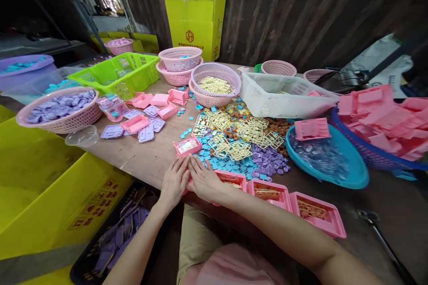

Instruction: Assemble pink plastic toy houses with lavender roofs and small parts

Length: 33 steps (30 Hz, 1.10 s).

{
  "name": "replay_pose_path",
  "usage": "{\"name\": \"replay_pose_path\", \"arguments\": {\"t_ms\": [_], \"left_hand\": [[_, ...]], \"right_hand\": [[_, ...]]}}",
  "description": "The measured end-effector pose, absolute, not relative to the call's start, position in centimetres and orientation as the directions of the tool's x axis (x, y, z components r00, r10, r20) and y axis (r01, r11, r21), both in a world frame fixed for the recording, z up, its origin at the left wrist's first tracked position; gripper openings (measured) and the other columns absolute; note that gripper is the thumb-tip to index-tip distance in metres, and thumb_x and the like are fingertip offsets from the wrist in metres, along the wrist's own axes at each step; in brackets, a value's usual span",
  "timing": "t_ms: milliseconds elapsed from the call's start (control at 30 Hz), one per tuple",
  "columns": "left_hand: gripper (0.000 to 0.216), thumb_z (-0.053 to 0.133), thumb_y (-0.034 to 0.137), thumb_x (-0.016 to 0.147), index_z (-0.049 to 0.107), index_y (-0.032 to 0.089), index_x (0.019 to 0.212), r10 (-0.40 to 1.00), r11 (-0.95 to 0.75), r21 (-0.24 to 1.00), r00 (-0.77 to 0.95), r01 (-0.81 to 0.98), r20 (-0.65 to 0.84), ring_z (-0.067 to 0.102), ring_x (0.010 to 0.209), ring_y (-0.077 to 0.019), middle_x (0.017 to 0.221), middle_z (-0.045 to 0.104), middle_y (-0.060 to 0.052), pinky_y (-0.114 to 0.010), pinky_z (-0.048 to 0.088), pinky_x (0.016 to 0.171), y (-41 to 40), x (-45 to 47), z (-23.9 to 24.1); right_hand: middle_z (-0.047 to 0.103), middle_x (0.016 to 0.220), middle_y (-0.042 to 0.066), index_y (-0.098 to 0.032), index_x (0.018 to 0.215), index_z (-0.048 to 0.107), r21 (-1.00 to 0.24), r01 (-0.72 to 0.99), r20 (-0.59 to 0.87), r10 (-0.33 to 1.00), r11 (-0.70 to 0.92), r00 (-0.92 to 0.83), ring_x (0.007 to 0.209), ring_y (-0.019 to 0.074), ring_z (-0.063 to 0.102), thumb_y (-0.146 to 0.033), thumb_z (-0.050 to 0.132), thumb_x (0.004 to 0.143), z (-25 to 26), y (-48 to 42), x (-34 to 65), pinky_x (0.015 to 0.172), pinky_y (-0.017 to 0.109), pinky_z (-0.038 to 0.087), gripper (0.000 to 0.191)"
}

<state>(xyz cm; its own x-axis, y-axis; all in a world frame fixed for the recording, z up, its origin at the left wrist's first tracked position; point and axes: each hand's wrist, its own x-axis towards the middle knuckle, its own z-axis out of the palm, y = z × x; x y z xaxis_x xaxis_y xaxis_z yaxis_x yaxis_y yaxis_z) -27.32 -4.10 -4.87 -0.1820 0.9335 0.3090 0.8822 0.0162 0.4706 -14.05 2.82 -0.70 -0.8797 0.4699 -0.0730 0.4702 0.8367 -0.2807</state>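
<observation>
My left hand [174, 180] and my right hand [203, 180] meet at the table's front edge, fingertips close together. Both press over a pink plastic box [190, 185], mostly covered by my fingers and palms. Just beyond my fingertips is another pink box [187, 145] with printed paper and small pieces inside. Under my right forearm stands a row of pink boxes [269, 193] filled with cream and brown parts. Ahead of my right hand lie blue square pieces [230, 167], purple round pieces [269, 161] and cream lattice-like parts [236, 149].
Purple plates and pink trays [134, 123] lie left of centre. A pink basket of purple pieces [63, 109], a green crate [117, 73] and a white crate [284, 95] stand behind. On the right are a blue basin [359, 171], a basket of pink parts [384, 120] and a metal-handled tool [384, 240].
</observation>
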Motion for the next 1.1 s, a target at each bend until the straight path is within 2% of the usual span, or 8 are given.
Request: {"name": "replay_pose_path", "arguments": {"t_ms": [133, 233, 400, 500, 733, 967, 1033, 1100], "left_hand": [[0.045, 0.034, 0.032, 0.091, 0.045, 0.015, 0.131, 0.918, 0.06, 0.271, -0.16, 0.961, 0.362, 0.039, 0.127, -0.0277, 0.131, 0.051, -0.013, -0.05, 0.031, 0.102, -4.1, -27.0, -4.7], [0.047, 0.037, 0.037, 0.09, 0.044, 0.017, 0.132, 0.917, 0.003, 0.154, -0.064, 0.988, 0.393, 0.036, 0.129, -0.0298, 0.134, 0.048, -0.014, -0.053, 0.024, 0.105, -3.7, -25.5, -3.9], [0.064, 0.052, 0.055, 0.079, 0.041, 0.025, 0.134, 0.957, -0.171, 0.089, 0.143, 0.981, 0.253, 0.037, 0.126, -0.0344, 0.136, 0.046, -0.013, -0.057, 0.023, 0.103, -2.1, -21.9, -2.8], [0.068, 0.057, 0.057, 0.075, 0.041, 0.026, 0.134, 0.959, -0.261, 0.102, 0.246, 0.96, 0.142, 0.042, 0.122, -0.0342, 0.129, 0.053, -0.01, -0.059, 0.024, 0.101, -1.4, -20.9, -2.5], [0.072, 0.059, 0.058, 0.073, 0.042, 0.024, 0.134, 0.955, -0.298, 0.167, 0.294, 0.94, 0.048, 0.043, 0.122, -0.0313, 0.128, 0.054, -0.012, -0.058, 0.025, 0.103, -1.2, -20.6, -1.7], [0.072, 0.059, 0.052, 0.075, 0.033, 0.031, 0.138, 0.956, -0.293, 0.364, 0.279, 0.884, 0.093, 0.037, 0.128, -0.0338, 0.141, 0.039, -0.011, -0.056, 0.026, 0.106, -1.6, -20.1, -0.3], [0.072, 0.059, 0.046, 0.078, 0.028, 0.03, 0.141, 0.964, -0.253, 0.435, 0.188, 0.864, 0.187, 0.038, 0.129, -0.0297, 0.143, 0.038, -0.01, -0.046, 0.033, 0.106, -1.6, -21.5, -0.2], [0.064, 0.055, 0.038, 0.083, 0.029, 0.027, 0.14, 0.958, -0.086, 0.476, -0.058, 0.875, 0.28, 0.044, 0.125, -0.0234, 0.138, 0.045, -0.008, -0.035, 0.041, 0.101, -1.2, -24.3, -0.5]], "right_hand": [[0.015, 0.15, 0.018, -0.012, 0.143, 0.021, -0.302, 0.495, -0.035, 0.51, 0.815, -0.86, 0.138, 0.0282, 0.013, -0.041, 0.053, 0.083, 1.8, 3.5, -8.0, 0.107, 0.052, 0.019, 0.073], [0.016, 0.15, 0.015, -0.02, 0.143, 0.024, -0.269, 0.643, -0.107, 0.641, 0.717, -0.76, 0.138, 0.0292, 0.012, -0.041, 0.059, 0.078, 2.6, 4.3, 0.2, 0.106, 0.054, 0.017, 0.077], [0.023, 0.149, 0.013, -0.027, 0.142, 0.025, -0.205, 0.827, -0.152, 0.817, 0.524, -0.556, 0.136, 0.0323, 0.02, -0.046, 0.07, 0.061, 0.7, 4.2, 11.8, 0.104, 0.054, 0.02, 0.095], [0.033, 0.145, 0.012, -0.028, 0.141, 0.028, -0.191, 0.857, -0.114, 0.856, 0.478, -0.504, 0.131, 0.0322, 0.031, -0.045, 0.069, 0.06, -1.2, 3.6, 13.6, 0.102, 0.053, 0.023, 0.092], [0.059, 0.117, 0.01, -0.025, 0.142, 0.026, -0.169, 0.78, 0.132, 0.798, 0.603, -0.588, 0.101, 0.0295, 0.054, -0.033, 0.067, 0.067, -3.4, 3.8, 12.1, 0.086, 0.045, 0.038, 0.086], [0.062, 0.114, 0.01, -0.036, 0.14, 0.031, -0.24, 0.718, 0.1, 0.752, 0.653, -0.651, 0.099, 0.0359, 0.058, -0.033, 0.069, 0.059, -5.5, 5.5, 13.6, 0.082, 0.052, 0.042, 0.089], [0.055, 0.128, 0.009, -0.041, 0.142, 0.019, -0.283, 0.67, 0.108, 0.717, 0.686, -0.689, 0.11, 0.038, 0.053, -0.039, 0.07, 0.059, -6.6, 6.5, 14.6, 0.084, 0.054, 0.042, 0.097], [0.047, 0.136, 0.007, -0.044, 0.142, 0.014, -0.306, 0.621, 0.153, 0.681, 0.722, -0.716, 0.118, 0.0378, 0.048, -0.045, 0.067, 0.062, -6.9, 8.0, 14.9, 0.086, 0.054, 0.042, 0.095]]}}
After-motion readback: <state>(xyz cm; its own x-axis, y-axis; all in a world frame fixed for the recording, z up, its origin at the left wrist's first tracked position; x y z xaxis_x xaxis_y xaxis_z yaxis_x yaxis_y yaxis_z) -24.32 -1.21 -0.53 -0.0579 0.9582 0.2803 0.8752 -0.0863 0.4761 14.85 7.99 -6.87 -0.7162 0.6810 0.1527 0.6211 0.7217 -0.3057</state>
